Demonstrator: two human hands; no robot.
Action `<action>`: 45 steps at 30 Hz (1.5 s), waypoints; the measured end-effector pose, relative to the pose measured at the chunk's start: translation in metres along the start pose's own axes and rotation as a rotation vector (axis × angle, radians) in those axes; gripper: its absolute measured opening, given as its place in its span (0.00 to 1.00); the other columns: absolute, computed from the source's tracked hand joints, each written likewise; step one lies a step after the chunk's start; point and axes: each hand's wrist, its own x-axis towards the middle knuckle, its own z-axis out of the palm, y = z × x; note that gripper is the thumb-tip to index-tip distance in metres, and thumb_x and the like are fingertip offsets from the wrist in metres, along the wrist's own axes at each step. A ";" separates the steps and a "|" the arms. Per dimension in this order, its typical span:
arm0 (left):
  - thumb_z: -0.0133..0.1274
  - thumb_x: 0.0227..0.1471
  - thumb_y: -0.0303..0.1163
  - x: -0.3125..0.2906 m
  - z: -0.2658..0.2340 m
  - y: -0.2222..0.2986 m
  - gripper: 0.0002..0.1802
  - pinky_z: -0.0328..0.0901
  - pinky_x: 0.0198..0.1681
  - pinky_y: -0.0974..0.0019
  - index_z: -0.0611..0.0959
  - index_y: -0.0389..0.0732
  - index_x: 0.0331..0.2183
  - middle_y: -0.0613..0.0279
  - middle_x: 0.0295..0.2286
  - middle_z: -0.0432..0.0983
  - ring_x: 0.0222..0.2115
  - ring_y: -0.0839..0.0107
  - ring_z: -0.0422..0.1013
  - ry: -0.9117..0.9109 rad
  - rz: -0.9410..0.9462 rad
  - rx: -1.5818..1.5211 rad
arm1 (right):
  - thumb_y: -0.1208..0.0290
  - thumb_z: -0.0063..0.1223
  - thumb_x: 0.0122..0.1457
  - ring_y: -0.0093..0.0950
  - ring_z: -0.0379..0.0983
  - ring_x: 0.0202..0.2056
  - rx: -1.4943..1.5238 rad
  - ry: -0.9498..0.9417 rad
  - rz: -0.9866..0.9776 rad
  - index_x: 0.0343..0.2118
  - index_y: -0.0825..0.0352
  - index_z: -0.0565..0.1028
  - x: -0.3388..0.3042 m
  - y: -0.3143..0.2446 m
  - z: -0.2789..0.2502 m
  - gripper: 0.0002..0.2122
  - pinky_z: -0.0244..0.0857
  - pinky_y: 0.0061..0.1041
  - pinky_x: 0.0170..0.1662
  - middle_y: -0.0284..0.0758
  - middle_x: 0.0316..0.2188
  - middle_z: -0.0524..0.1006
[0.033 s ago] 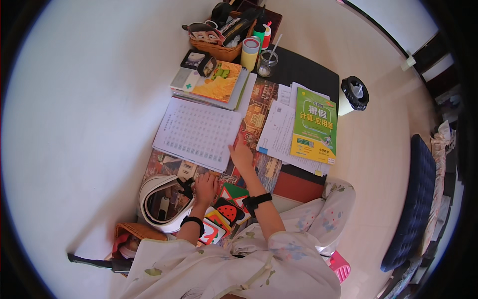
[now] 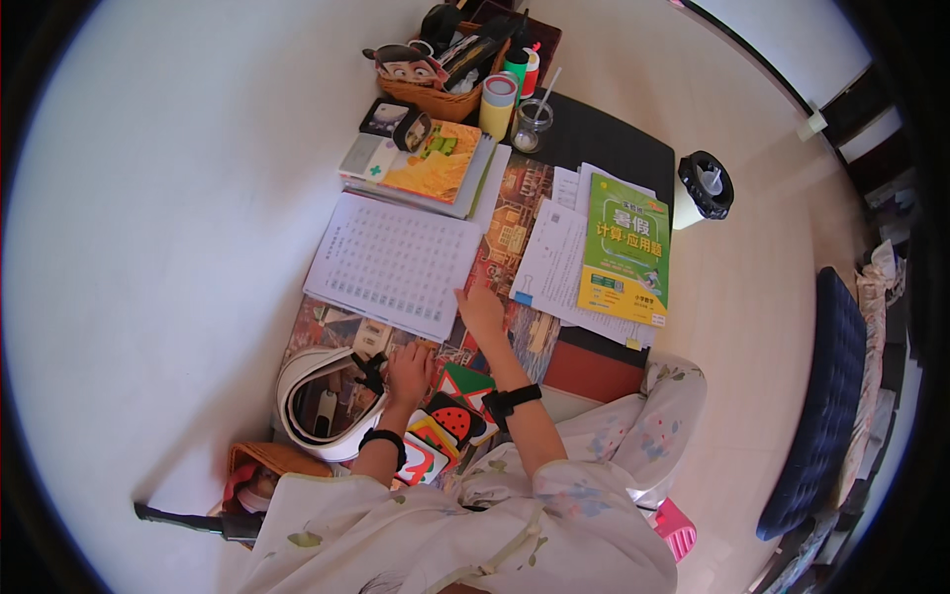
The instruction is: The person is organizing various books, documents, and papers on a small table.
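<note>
White paper fills the middle of my view: a large practice sheet (image 2: 394, 262) covered in rows of small printed characters lies flat on the patterned desk (image 2: 515, 213). I see the right hand (image 2: 482, 311) resting at the sheet's lower right corner, fingers loosely spread and laid flat, touching the paper's edge, pinching nothing. The left hand (image 2: 409, 370) sits lower, just beside a white rounded container (image 2: 322, 404) at the desk's near left corner; its fingers curl over something small and dark at the container's rim, but I cannot tell whether they grip it. Both wrists carry black bands. Colourful picture cards (image 2: 450, 421) with a watermelon drawing lie under the forearms. To the right of the sheet a green and yellow workbook (image 2: 625, 247) lies on loose white pages. Beyond the sheet a stack of books with an orange cover (image 2: 432, 168), a woven basket (image 2: 440, 99) of supplies and a small glass jar (image 2: 532, 127) stand along the far edge.
</note>
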 end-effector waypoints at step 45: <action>0.48 0.41 0.32 0.004 -0.006 0.002 0.06 0.56 0.32 0.60 0.73 0.41 0.25 0.60 0.24 0.66 0.27 0.62 0.64 -0.040 -0.043 -0.020 | 0.71 0.43 0.52 0.24 0.67 0.16 0.555 -0.270 -0.185 0.50 0.67 0.57 -0.009 -0.024 0.048 0.21 0.59 0.22 0.22 0.35 0.14 0.70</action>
